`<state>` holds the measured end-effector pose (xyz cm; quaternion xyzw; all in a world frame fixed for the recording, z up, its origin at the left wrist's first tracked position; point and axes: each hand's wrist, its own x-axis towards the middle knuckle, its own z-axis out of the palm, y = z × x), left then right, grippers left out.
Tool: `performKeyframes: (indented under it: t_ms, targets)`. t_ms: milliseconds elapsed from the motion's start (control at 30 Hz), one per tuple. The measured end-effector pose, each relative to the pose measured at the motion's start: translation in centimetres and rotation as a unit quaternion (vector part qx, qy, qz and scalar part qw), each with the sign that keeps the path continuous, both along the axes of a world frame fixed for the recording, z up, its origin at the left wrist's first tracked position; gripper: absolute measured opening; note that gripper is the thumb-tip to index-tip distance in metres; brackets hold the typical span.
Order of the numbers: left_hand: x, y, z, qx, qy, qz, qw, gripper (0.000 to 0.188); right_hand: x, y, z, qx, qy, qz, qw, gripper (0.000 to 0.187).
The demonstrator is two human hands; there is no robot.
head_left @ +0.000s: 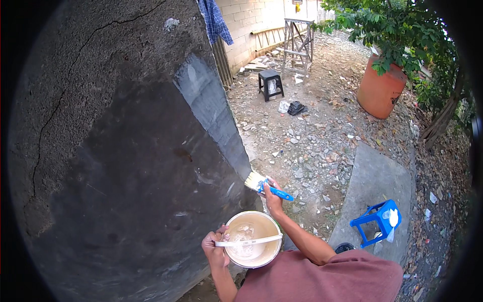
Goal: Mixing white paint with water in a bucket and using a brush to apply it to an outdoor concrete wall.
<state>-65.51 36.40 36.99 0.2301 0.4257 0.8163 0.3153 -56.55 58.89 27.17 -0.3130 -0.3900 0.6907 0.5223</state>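
My right hand point(272, 197) grips a paintbrush point(282, 193) with a blue handle and pale bristles. The bristle tips touch the right edge of the dark wall point(136, 171), at the lower end of a lighter grey painted strip point(211, 110). Blue and white smears mark the brush near its ferrule. In my left hand point(216, 247) is a white bucket point(274, 251), held at the rim and handle, its mouth facing up. Whitish liquid point(246, 247) lies in the bottom, and the white handle crosses over the opening. The bucket sits just in front of my body.
Rubble and gravel point(312, 161) cover the ground to the right. A blue stool point(372, 221) stands on a concrete slab point(382, 176). Farther off are a black stool point(270, 83), a wooden stand point(299, 48), black plastic point(297, 107) and an orange barrel point(381, 88) beneath leafy branches.
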Motion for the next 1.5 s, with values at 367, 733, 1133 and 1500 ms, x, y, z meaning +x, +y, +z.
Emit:
performKeyframes:
  t_ms: [367,733,1133,1500]
  targets:
    - [0.2,0.1,0.0,-0.001,-0.006,-0.001,1.0,0.037,0.2,-0.1,4.7,0.029,0.041,-0.016,0.999,0.04]
    - [-0.3,-0.2,-0.2,-0.005,0.009,0.005,1.0,0.037,-0.7,0.1,-0.2,0.023,0.019,-0.009,1.0,0.038]
    - [0.1,0.5,-0.3,-0.012,-0.016,-0.006,1.0,0.037,0.5,0.6,0.2,0.03,0.004,-0.018,0.999,0.037]
    - [0.3,0.4,0.4,-0.004,-0.006,-0.006,1.0,0.036,-0.9,0.1,3.9,0.09,0.05,-0.007,0.995,0.037]
